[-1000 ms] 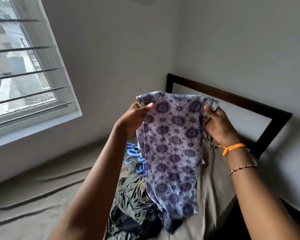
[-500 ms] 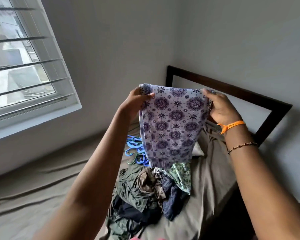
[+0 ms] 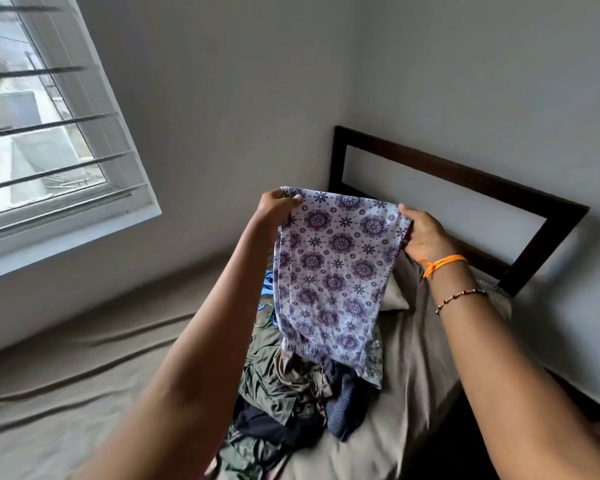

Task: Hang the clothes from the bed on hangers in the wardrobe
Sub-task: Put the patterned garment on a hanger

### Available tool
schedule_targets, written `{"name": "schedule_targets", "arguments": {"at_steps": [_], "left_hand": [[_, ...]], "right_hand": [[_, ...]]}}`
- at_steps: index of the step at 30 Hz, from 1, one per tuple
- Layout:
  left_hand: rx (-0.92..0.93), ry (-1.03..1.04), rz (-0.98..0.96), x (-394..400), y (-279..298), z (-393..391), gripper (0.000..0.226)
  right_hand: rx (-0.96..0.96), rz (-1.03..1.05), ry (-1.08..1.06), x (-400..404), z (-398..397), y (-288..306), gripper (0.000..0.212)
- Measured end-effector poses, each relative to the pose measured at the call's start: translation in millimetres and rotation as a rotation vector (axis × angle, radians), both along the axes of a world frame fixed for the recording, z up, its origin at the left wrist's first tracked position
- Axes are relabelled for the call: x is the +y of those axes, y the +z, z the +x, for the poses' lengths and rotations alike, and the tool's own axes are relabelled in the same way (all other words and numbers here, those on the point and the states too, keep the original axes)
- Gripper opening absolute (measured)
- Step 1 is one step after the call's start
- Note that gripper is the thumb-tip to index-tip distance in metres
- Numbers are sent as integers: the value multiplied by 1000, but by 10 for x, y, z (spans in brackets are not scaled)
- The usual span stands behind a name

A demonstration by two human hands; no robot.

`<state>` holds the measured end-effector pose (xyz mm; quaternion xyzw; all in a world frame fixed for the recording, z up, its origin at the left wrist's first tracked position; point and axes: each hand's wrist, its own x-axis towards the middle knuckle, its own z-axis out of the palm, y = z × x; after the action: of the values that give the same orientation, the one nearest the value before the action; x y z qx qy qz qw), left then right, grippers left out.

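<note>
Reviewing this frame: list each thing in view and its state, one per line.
Patterned garment: held up, hanging.
Left hand: gripping its top corner.
Right hand: gripping the other corner.
Clothes pile: heaped on the bed.
Blue hangers: lying on the bed.

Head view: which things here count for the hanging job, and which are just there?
For the job: printed garment, gripped by left hand and right hand; clothes pile; blue hangers; bed.

Just there: pillow, headboard, window.

Both arms raised forward, left hand (image 3: 274,209) and right hand (image 3: 423,237) pinched closed, level.
</note>
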<state>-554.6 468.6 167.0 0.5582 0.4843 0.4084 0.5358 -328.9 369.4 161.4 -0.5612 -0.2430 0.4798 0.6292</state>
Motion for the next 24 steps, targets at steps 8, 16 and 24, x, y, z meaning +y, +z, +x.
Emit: {"name": "schedule_targets", "arguments": {"at_steps": [8,16,24], "left_hand": [[-337,-34,-2,-272,-228,-174,9],[201,-7,-536,-1050,-2065,-455,17],[333,-12,-783,-1777,-3307,-752,22]], "right_hand": [[-64,145,78,-151,-64,-292,19],[80,-447,-80,-1025,-463,-1893,24],[-103,-921,-78,-1844,-706,-3406,15]]}}
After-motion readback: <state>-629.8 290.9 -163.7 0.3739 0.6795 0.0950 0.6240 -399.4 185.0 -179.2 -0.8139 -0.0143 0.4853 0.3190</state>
